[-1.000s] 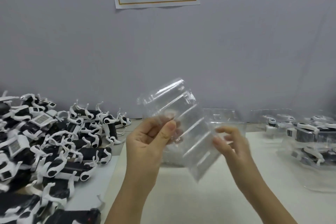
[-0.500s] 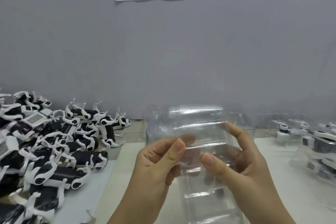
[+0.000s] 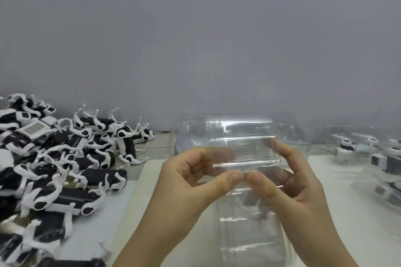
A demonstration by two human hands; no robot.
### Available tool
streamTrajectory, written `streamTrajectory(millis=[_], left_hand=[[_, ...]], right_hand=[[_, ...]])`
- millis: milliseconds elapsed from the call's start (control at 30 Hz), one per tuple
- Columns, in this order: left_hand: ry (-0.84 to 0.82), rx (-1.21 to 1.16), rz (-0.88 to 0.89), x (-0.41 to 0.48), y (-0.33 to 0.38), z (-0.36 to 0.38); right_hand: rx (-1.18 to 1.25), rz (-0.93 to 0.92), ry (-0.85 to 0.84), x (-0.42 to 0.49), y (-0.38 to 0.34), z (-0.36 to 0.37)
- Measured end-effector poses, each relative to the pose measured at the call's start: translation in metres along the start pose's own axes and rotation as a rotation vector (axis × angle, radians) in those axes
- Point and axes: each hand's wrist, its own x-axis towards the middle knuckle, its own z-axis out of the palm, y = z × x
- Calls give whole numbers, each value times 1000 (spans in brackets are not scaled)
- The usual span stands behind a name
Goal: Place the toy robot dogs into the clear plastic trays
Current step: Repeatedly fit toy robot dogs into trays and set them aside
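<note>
The left hand [image 3: 191, 182] and right hand [image 3: 299, 186] are each pinching the clear plastic tray [image 3: 238, 134]. Toy robot dogs [image 3: 65, 158] are lying heaped to their left. Grip lightly; the thin walls likely buckle.

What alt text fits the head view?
The left hand and right hand pinch an empty clear plastic tray over a white table. A heap of black-and-white toy robot dogs lies at left; blurred packed trays sit at right.
</note>
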Motion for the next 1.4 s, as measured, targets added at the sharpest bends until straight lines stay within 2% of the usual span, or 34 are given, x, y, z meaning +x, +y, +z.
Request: streamTrajectory(millis=[100,300,400,467,633,767,900,1100,1400], left_hand=[[11,6,-21,0,3,2],[228,-58,4,-1,4,9],[263,-31,4,-2,6,9],[254,-16,21,-3,6,7],[52,-36,50,-8,12,6],[146,-136,59,-10,19,12],[212,-138,107,-8,18,13],[93,-111,112,-9,15,12],[232,-156,130,-7,16,11]], right_hand=[[-26,-11,3,0,0,-2],[-55,-33,9,-2,-9,-4],[-32,-44,-1,-3,-15,-3],[-30,-46,5,-4,-16,-3],[47,-50,49,-2,-16,-4],[42,-72,37,-4,-20,-4],[64,-71,30,-5,-19,-2],[62,-75,20,-7,-20,0],[24,-90,32,-8,-28,-4]])
